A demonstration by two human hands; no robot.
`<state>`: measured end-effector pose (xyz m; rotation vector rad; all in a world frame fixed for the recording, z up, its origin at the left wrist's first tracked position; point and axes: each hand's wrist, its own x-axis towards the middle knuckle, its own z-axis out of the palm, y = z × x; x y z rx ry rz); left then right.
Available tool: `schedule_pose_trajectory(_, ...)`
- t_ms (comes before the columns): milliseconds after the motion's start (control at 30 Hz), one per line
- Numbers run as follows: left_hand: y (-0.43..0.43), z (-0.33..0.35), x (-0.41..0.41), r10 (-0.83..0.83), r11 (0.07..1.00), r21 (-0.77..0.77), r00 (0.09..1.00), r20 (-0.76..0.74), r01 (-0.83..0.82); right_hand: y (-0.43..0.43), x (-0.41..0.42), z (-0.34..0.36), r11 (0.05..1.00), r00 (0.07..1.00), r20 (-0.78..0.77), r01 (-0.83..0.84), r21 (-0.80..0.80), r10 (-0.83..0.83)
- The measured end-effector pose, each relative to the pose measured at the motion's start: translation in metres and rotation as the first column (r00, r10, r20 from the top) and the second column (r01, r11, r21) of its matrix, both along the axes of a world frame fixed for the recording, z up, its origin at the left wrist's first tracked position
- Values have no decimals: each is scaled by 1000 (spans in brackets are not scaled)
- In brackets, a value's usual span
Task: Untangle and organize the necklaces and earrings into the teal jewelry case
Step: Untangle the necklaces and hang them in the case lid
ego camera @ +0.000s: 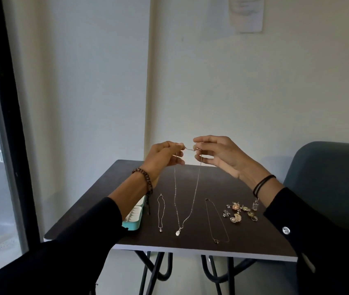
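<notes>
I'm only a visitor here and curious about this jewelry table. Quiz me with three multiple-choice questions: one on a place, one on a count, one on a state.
1. Where is the teal case on the table?
A. At the left edge
B. At the far right corner
C. In the middle

2. How many necklaces lie unheld on the table?
A. None
B. Two
C. Five

3. The long necklace is:
A. coiled inside the case
B. hanging from both hands
C. draped over a wrist

Answers:
1 A: the case peeks out beside the left forearm.
2 B: a short necklace and a thin necklace lie on either side of the hanging one.
3 B: the left hand and the right hand pinch its top.
</notes>
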<state>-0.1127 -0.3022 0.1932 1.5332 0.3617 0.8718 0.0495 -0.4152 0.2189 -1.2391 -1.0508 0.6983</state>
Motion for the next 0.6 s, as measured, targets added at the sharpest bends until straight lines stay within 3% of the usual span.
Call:
schedule_pose_trajectory(300, -8, 18, -3, 50, 997, 56, 999, -6, -50, -13, -1, 5, 999, 989, 142, -22, -45, 28)
schedule_pose_trajectory(467, -8, 18, -8, 52, 998, 23, 999, 1, -52, -17, -3, 5, 997, 952, 305, 13, -77, 11)
schedule_pose_trajectory(600, -6, 18, -12, -8, 1000, 4, 1000, -24, 8, -14, -6, 5, 998, 951, 307, 62, -30, -50)
